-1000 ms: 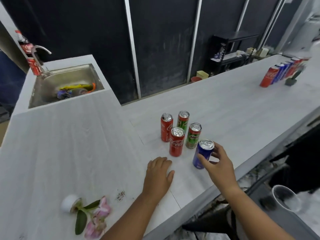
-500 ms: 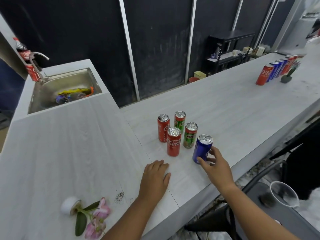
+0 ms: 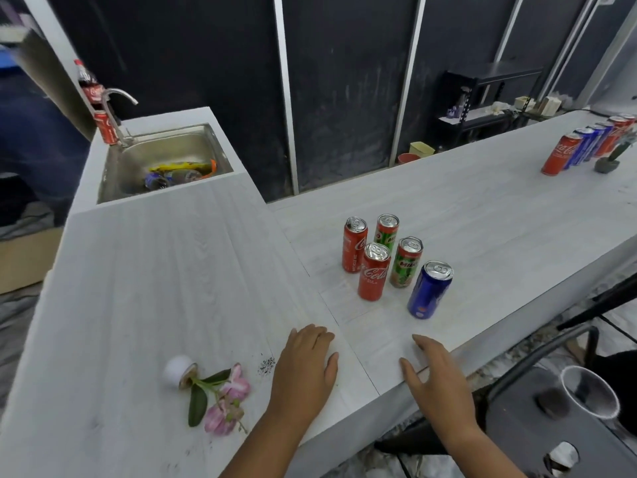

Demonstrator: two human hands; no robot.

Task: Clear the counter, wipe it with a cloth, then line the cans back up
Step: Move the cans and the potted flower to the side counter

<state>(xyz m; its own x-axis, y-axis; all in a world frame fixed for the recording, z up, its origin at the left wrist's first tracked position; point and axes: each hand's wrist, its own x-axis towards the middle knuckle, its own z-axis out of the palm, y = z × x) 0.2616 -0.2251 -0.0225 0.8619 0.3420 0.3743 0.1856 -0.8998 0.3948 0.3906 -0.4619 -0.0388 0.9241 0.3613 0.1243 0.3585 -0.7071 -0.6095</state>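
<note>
Several cans stand in a cluster on the white counter [image 3: 172,288]: a blue can [image 3: 429,289] nearest me, two red cola cans [image 3: 373,272] [image 3: 354,244] and two green cans [image 3: 405,262] [image 3: 386,232]. My left hand [image 3: 305,363] lies flat, palm down, on the counter to the left of the cluster. My right hand [image 3: 434,374] hovers open near the front edge, below the blue can and apart from it. No cloth is in view.
A tipped white pot with pink flowers [image 3: 210,391] and spilled soil [image 3: 266,365] lies left of my hands. A sink [image 3: 165,163] holds objects at back left. A row of cans [image 3: 586,144] stands far right. A chair with a plastic cup [image 3: 589,391] sits below the counter edge.
My right hand has let go of the blue can and drawn back toward the front edge. The blue can stays standing. My left hand has stayed flat on the counter.
</note>
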